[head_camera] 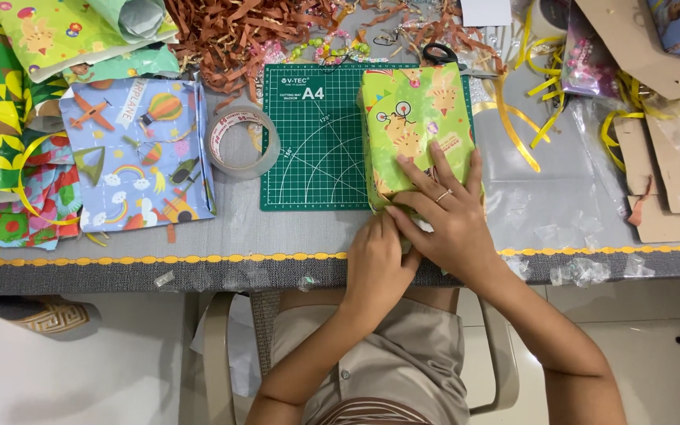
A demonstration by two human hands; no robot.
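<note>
A box wrapped in green patterned paper (411, 118) lies on the right part of a green cutting mat (312, 149). My right hand (444, 212) rests flat on the box's near end, fingers spread over the top, a ring on one finger. My left hand (375, 264) presses against the near side of the box, fingers curled on the folded paper flap just under my right hand. The flap itself is mostly hidden by both hands.
A roll of clear tape (242, 142) sits left of the mat. Blue patterned paper (139, 153) and other wrapping sheets lie at the left. Scissors (442, 55) and brown shredded paper (238, 35) are behind the mat. Yellow ribbon (517, 130) and cardboard pieces (670, 173) lie at the right.
</note>
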